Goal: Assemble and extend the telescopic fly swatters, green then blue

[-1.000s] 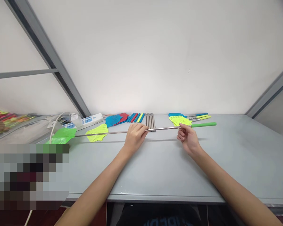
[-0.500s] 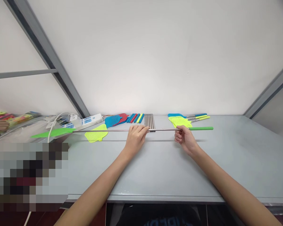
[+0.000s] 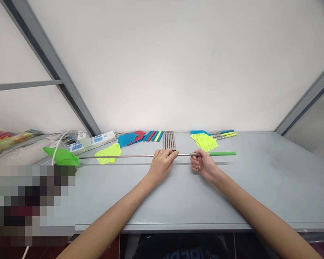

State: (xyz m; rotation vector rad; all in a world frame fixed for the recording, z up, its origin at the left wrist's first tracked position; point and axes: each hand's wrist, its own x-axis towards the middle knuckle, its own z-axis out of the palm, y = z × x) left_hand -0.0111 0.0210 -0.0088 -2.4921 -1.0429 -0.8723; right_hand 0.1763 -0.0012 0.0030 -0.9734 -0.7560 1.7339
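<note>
Crosswise, the green swatter (image 3: 137, 156) is held level above the worktop (image 3: 194, 205), its shaft (image 3: 184, 154) pinched by the left hand (image 3: 163, 163) and, beside the handle (image 3: 223, 153), the right hand (image 3: 203, 164). Grey surface gives moving room rightward and toward the front edge (image 3: 183, 226); leftward, the head (image 3: 64, 157) possibly touches a white cord (image 3: 55, 150).

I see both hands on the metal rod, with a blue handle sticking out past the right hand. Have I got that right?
Not quite: in the head view the handle is green, not blue. The rest holds: the left hand and right hand are both on the metal rod, and the handle sticks out past the right hand.
</note>
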